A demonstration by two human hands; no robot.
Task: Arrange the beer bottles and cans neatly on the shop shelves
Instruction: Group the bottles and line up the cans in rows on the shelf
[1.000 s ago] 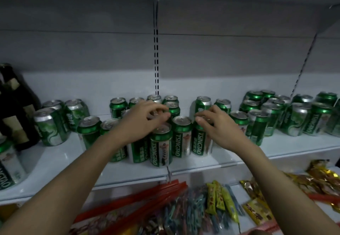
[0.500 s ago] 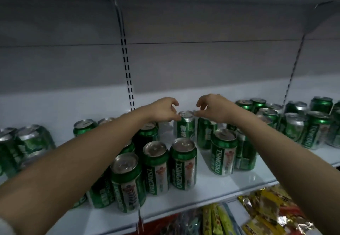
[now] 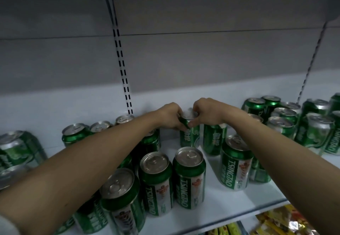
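Hands, left (image 3: 170, 118) and right (image 3: 206, 112), both pinch the rim of a green Tsingtao can (image 3: 189, 130) standing at the back of the white shelf (image 3: 230, 203); turning it label-forward should keep it flat and clear of neighbouring cans

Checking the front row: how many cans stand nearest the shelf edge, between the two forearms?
4: left can, middle can and third can side by side, fourth can apart to the right. Others may be hidden.

Grey back panel (image 3: 202, 56) w/ slotted upright strip (image 3: 122, 69), yellow snack packets (image 3: 279, 222) on lower level, btm right
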